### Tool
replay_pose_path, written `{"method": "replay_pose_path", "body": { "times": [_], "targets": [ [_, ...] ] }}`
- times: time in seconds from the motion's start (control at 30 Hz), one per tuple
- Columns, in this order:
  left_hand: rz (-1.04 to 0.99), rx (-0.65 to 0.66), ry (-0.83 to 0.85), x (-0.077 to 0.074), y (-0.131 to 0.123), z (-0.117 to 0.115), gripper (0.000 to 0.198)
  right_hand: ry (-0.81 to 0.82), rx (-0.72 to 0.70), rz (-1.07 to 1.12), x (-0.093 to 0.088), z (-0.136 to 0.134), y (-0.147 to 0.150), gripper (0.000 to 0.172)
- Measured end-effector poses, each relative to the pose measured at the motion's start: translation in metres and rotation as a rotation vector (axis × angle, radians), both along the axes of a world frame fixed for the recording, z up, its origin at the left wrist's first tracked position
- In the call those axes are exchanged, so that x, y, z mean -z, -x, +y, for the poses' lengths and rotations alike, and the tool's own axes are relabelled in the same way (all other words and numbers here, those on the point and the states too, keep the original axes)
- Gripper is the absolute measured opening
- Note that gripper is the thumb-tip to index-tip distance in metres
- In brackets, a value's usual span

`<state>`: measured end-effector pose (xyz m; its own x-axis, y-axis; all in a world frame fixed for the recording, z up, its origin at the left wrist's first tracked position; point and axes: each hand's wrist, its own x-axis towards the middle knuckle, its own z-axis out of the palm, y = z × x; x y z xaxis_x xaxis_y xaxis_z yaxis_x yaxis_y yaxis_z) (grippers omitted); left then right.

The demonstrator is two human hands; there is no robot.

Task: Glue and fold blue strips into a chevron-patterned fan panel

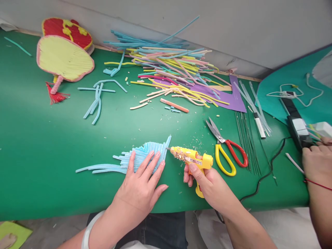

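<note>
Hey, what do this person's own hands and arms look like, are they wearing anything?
Both forearms are bare, with no sleeves or gloves. The left hand has a smooth whitish round bangle at its wrist. The right hand wears nothing; no rings show.

Counter [38,145]: solid deep green.
Strip fan [145,155]: pale sky blue, ribbed with fine parallel lines.
Glue gun [193,159]: bright yellow, nozzle speckled with dried glue, small red label.
Scissors [228,152]: one handle yellow, one red, silver blades.
Strip pile [168,69]: mixed blue, yellow, pink and peach.
Paper sheet [233,100]: purple.
Finished fan [63,58]: pale yellow face, pink border, red tassel.
Second fan [70,29]: red with yellow motifs.
Cord [261,178]: black.
</note>
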<state>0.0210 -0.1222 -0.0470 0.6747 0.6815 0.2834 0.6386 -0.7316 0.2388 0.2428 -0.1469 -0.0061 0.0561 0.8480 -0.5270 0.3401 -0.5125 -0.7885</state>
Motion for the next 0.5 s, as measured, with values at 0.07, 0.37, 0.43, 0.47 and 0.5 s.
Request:
{"method": "replay_pose_path", "body": {
  "times": [0.07, 0.37, 0.43, 0.47, 0.5],
  "targets": [
    [-0.002, 0.002, 0.001, -0.0003, 0.0002, 0.0002, 0.041, 0.000, 0.002, -0.004, 0.0001, -0.0002, -0.0002, 0.064],
    [-0.014, -0.006, -0.002, 0.0005, -0.0004, -0.0007, 0.040, -0.042, 0.056, 0.021, 0.0005, 0.0000, 0.0001, 0.062],
    [-0.012, -0.011, -0.002, 0.0010, -0.0005, -0.0009, 0.040, -0.062, 0.092, 0.029, -0.0012, 0.0005, 0.0006, 0.062],
    [-0.011, -0.013, -0.002, 0.0011, -0.0005, -0.0010, 0.040, -0.070, 0.108, 0.040, -0.0019, 0.0005, 0.0009, 0.062],
    [-0.009, -0.015, -0.002, 0.0011, -0.0006, -0.0012, 0.040, -0.075, 0.123, 0.057, -0.0024, 0.0004, 0.0013, 0.061]
  ]
}}
